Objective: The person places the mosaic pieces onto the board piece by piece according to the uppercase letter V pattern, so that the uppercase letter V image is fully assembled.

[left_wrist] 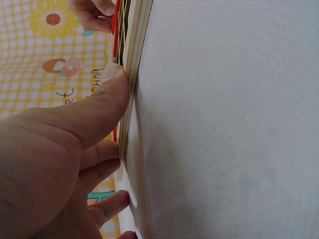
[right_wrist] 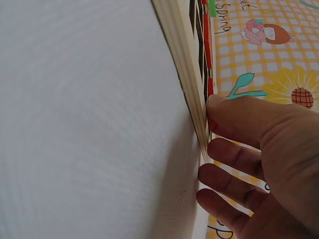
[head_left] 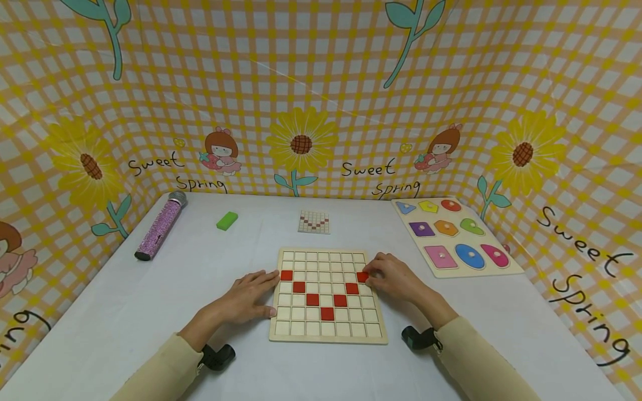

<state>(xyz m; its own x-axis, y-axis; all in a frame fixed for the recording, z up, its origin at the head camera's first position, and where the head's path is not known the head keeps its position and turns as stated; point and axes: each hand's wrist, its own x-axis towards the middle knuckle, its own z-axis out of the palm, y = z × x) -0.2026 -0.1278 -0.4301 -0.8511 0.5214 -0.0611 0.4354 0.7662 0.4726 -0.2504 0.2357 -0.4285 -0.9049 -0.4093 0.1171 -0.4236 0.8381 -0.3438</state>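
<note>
A square wooden grid board (head_left: 298, 328) lies on the table, its pale cells holding several red tiles in a V shape. My left hand (head_left: 246, 298) rests along the board's left edge with its fingers extended; in the left wrist view the thumb (left_wrist: 107, 97) presses the wooden rim. At the board's right edge, my right hand (head_left: 398, 278) has thumb and index finger at the upper right red tile (head_left: 362, 277), pinching it at its cell. The other fingers (right_wrist: 232, 186) of that hand hang bent beside the board in the right wrist view.
A small pattern card (head_left: 314, 221) with a red V stands behind the board. To the left lie a green block (head_left: 227, 221) and a glittery pink microphone (head_left: 159, 228). A shape puzzle board (head_left: 441, 273) with knobbed pieces is at right. Patterned cloth (head_left: 321, 83) walls surround the table.
</note>
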